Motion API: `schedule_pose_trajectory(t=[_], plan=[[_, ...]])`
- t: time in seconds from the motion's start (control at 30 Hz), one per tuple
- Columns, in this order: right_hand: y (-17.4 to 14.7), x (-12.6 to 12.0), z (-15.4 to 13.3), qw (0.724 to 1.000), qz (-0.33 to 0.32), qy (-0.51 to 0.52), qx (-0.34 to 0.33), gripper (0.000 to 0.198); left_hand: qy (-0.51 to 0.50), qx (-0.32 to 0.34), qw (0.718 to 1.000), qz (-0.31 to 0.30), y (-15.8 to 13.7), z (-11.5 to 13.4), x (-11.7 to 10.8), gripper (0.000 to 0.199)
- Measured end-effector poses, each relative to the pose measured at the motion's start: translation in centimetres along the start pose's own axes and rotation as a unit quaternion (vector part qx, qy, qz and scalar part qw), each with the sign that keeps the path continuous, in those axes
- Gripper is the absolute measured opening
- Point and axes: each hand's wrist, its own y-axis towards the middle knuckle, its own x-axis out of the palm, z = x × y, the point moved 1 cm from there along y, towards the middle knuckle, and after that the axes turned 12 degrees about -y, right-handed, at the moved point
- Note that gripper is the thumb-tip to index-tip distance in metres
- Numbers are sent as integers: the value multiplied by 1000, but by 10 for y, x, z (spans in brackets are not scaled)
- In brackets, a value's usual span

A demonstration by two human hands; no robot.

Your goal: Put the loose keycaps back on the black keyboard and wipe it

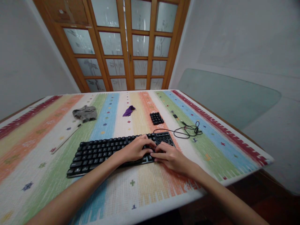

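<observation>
A black computer keyboard (pixel 100 153) lies at a slant on the striped tablecloth. Over its right part, my left hand (pixel 138 147) is closed, with bent fingers and thumb drawn together at the keys. My right hand (pixel 170 156) meets it from the other side, its thumb and fingers pinched close to my left fingertips. Whatever sits between the fingertips is too small or hidden to make out. Behind the right end of the keyboard, a block of loose black keycaps (pixel 156 118) is laid out in rows. The keyboard's number pad area, partly behind my right hand, looks bare of caps.
The keyboard's black cable (pixel 187 132) lies coiled at the right. A purple cloth (pixel 129 111) and a crumpled grey cloth (pixel 85 113) lie farther back. A thin brush-like stick (pixel 67 139) rests at the left. The tablecloth (pixel 131 193) reaches the table's near edge.
</observation>
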Motion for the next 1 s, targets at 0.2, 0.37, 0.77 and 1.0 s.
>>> schedule_pose_trajectory(t=[0.2, 0.37, 0.77, 1.0], plan=[[-3, 1, 0, 999, 37, 11, 2, 15, -1, 17, 1000, -21, 0, -1, -3, 24], [-4, 1, -1, 999, 50, 20, -1, 12, 5, 38, 998, -45, -1, -2, -6, 14], [-8, -2, -5, 997, 69, 30, 5, 12, 21, 45, 998, -27, -1, -2, -5, 9], [-5, 0, -7, 997, 70, -1, -17, 11, 18, 48, 998, -24, -2, -5, -3, 9]])
